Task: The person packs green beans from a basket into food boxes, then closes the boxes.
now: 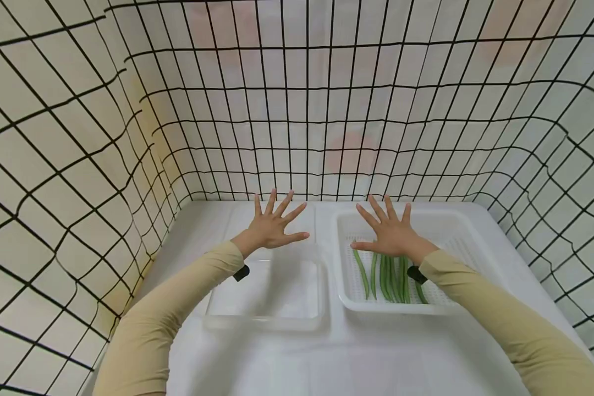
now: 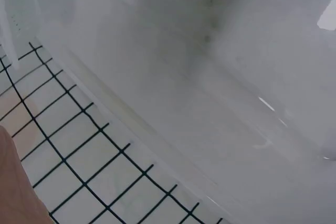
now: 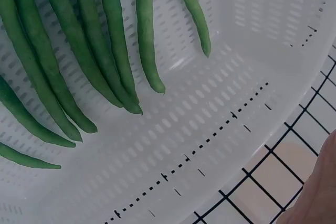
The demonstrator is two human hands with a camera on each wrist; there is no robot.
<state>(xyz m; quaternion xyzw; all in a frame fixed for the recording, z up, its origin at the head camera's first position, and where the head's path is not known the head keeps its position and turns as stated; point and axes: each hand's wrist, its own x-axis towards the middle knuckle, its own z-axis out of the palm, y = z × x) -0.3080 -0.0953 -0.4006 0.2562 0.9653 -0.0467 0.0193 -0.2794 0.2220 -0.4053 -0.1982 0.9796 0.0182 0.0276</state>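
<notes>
Both hands are held up with fingers spread and nothing in them. The left hand (image 1: pixel 271 226) is over the back of a clear plastic container (image 1: pixel 322 291), which shows only the white surface through its walls. Over the white perforated basket (image 1: pixel 344 297) hovers the right hand (image 1: pixel 393 234). Several green beans (image 1: pixel 385 278) lie side by side in the basket, running front to back, partly hidden by that hand. In the right wrist view the green beans (image 3: pixel 86 40) lie on the slotted floor, and part of the right hand (image 3: pixel 315 187) shows at the lower right corner.
Black wire grid panels (image 1: pixel 307 121) stand along the back and both sides of the white table (image 1: pixel 297 368). The container and the basket sit side by side, a narrow gap between them. Pale cloth hangs behind the grid.
</notes>
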